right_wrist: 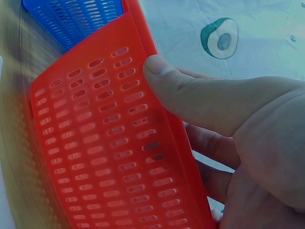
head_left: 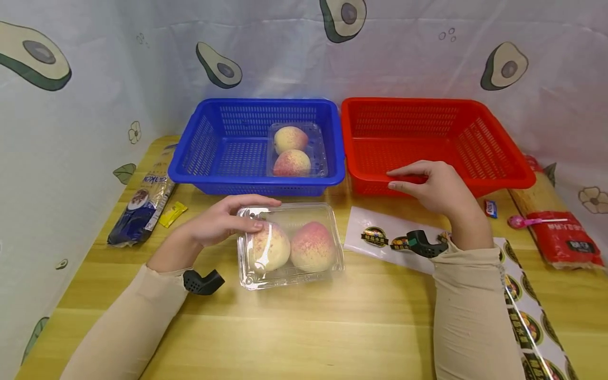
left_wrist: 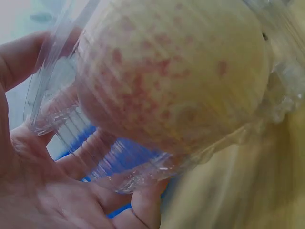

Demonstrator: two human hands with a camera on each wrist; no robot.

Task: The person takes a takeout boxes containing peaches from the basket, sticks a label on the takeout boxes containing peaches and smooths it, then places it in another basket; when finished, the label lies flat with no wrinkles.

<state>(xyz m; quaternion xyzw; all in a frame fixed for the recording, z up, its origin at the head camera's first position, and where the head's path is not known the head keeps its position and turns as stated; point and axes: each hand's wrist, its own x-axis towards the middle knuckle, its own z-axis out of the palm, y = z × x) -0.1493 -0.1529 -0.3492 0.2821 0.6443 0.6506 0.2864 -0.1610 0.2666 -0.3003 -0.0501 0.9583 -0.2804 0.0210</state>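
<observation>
Fingers of my left hand (head_left: pixel 216 221) curl over the top left edge of the clear box (head_left: pixel 291 245), thumb under its near side, so I have it gripped; the left wrist view shows a peach (left_wrist: pixel 171 76) pressed against the plastic, my fingers (left_wrist: pixel 143 210) wrapped below. That box sits on the table (head_left: pixel 304 327) at my 12 o'clock, just in front of the blue basket (head_left: pixel 190 169), which already holds another box of peaches (head_left: pixel 296 150) at its right end. My right hand (head_left: pixel 439 190) is at 1 o'clock, thumb on the outer wall and fingers over the near rim of the red basket (head_left: pixel 494 179), pinching it. I judge I'm steadying the baskets with a box ready to lift; the next move calls for a firm, level hold so the lid stays closed
</observation>
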